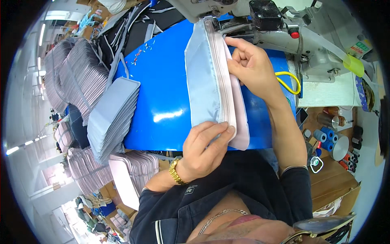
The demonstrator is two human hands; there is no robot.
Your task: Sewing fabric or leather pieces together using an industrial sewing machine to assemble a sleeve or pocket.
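A long pale-grey fabric panel (201, 81) with a pink layer (241, 118) and a zipper-like strip (219, 77) along its edge lies on the blue table. Its far end sits under the head of a sewing machine (209, 20); the needle area is hard to make out. My left hand (205, 150) pinches the near end of the strip and pink edge between thumb and fingers. Farther up, my right hand (254, 67) grips the pink edge close to the machine, index finger stretched along it and the other fingers curled.
Left of the blue table (162, 93) leans a stack of grey panels (111, 114), with bundled pink-grey stacks (77, 77) beyond. Thread scraps (142, 53) lie at the far left. A yellow cable loop (290, 81) is right of my forearm; thread spools (327, 134) stand at lower right.
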